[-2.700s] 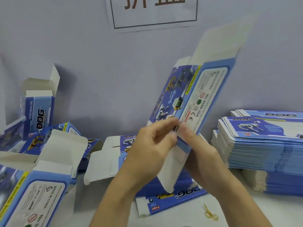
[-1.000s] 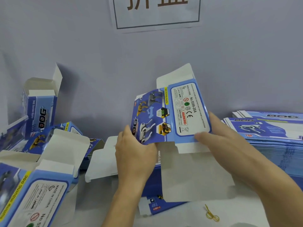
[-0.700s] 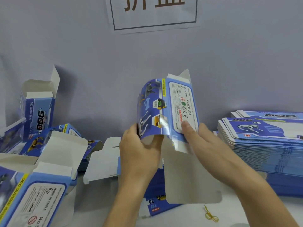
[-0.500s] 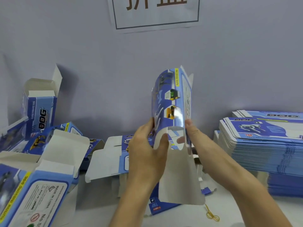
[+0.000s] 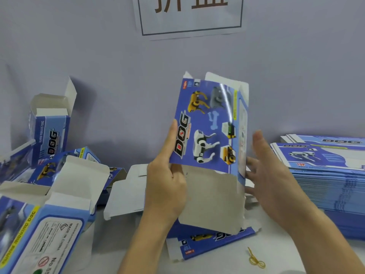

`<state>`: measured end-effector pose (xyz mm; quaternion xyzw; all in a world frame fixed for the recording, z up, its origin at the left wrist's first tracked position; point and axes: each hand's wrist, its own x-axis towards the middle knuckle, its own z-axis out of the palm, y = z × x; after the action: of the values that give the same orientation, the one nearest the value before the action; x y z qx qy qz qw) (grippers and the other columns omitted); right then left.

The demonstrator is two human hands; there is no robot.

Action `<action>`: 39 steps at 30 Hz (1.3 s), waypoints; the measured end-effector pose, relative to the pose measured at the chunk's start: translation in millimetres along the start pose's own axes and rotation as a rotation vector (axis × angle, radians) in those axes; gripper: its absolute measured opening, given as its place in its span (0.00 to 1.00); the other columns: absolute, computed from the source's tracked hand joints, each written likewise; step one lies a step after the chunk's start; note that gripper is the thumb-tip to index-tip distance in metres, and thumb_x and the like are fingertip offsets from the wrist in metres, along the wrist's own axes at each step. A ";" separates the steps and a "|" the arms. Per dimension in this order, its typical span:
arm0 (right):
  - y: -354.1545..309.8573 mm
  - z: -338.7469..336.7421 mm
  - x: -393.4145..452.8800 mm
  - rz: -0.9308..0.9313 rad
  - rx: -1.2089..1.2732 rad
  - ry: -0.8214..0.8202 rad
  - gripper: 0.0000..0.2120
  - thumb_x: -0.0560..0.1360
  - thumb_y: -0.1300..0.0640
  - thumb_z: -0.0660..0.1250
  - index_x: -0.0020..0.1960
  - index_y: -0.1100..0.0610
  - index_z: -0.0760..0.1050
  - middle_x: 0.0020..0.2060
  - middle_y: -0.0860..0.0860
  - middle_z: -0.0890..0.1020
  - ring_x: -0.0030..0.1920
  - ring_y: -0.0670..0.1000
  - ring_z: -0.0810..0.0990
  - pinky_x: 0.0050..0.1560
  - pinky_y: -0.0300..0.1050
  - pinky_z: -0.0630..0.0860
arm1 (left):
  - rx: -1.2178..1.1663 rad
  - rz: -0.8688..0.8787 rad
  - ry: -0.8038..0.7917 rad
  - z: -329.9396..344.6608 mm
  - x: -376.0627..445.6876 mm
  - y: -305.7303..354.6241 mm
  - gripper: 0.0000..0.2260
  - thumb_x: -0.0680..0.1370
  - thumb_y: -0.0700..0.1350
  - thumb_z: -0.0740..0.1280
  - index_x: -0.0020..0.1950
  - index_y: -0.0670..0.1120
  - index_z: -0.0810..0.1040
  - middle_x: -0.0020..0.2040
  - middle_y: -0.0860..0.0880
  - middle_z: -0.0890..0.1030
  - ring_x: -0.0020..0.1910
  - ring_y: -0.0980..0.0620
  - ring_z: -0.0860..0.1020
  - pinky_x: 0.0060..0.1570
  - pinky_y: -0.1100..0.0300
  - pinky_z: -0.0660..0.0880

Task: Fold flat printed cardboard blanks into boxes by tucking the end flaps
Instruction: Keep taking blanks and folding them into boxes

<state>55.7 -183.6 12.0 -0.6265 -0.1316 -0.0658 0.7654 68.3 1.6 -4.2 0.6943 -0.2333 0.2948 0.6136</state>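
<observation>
Blank (image 5: 207, 125) up mid-air at centre, popped into sleeve, both ends untucked, big flap (image 5: 213, 198) dangling. Left hand (image 5: 166, 186) gripping lower left corner. Right hand (image 5: 270, 175) beside right edge, fingers spread, grasping nothing. Folded boxes (image 5: 49, 127) piled left; tall stack (image 5: 325, 175) waiting right. Plenty left, by looks.

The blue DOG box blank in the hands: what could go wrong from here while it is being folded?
1. Only the left hand grips the blank, near its lower left corner; the right hand is open beside its right edge. The tall blank could tip or slip.
2. The long grey bottom flap hangs loose above the flat blanks on the table; it might catch on them and crease.
3. The right arm is close to the stack of blanks and could knock it askew.
</observation>
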 end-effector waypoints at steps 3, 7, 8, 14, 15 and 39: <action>6.6 0.7 4.3 -0.078 -0.114 0.061 0.29 0.65 0.29 0.71 0.61 0.39 0.73 0.50 0.40 0.85 0.53 0.45 0.84 0.39 0.38 0.79 | -0.035 0.035 -0.156 -0.1 -2.1 5.3 0.32 0.81 0.34 0.63 0.76 0.64 0.60 0.62 0.61 0.77 0.63 0.58 0.77 0.43 0.62 0.82; 16.9 -6.5 9.9 -0.136 -0.093 0.177 0.19 0.67 0.39 0.71 0.56 0.42 0.76 0.48 0.46 0.86 0.50 0.51 0.86 0.41 0.48 0.83 | -0.266 -0.075 -0.242 -8.9 -0.7 13.0 0.28 0.77 0.41 0.62 0.73 0.63 0.66 0.62 0.61 0.79 0.63 0.55 0.78 0.45 0.61 0.82; 18.2 -7.1 11.2 -0.130 -0.074 0.186 0.17 0.69 0.41 0.71 0.57 0.43 0.76 0.51 0.48 0.85 0.52 0.52 0.85 0.47 0.52 0.83 | -0.343 -0.128 -0.218 -11.5 1.1 15.2 0.24 0.77 0.43 0.61 0.71 0.62 0.69 0.61 0.58 0.81 0.61 0.53 0.80 0.44 0.60 0.82; 20.4 -2.5 4.5 -0.079 -0.102 0.074 0.24 0.70 0.45 0.73 0.63 0.38 0.68 0.48 0.42 0.85 0.47 0.48 0.86 0.35 0.40 0.81 | -0.291 -0.318 0.033 -22.5 14.3 24.3 0.10 0.80 0.55 0.64 0.58 0.54 0.68 0.43 0.49 0.86 0.42 0.48 0.86 0.38 0.50 0.83; 18.6 1.9 4.4 -0.066 -0.123 0.045 0.23 0.70 0.43 0.71 0.63 0.38 0.68 0.48 0.42 0.85 0.47 0.48 0.86 0.34 0.38 0.80 | -0.308 -0.356 0.056 -23.6 14.1 25.3 0.10 0.80 0.56 0.64 0.59 0.55 0.71 0.44 0.48 0.86 0.42 0.47 0.86 0.40 0.48 0.83; -11.3 8.1 -5.1 -0.158 -0.207 0.094 0.45 0.63 0.27 0.71 0.75 0.40 0.61 0.60 0.45 0.82 0.56 0.48 0.84 0.55 0.50 0.80 | -0.664 -0.470 -0.181 -0.6 0.1 36.4 0.24 0.75 0.56 0.66 0.69 0.50 0.75 0.55 0.43 0.85 0.51 0.43 0.85 0.43 0.51 0.82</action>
<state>46.8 -178.3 22.7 -0.6862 -0.1372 -0.1684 0.6943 43.4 -2.8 21.9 0.5162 -0.2040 -0.0068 0.8318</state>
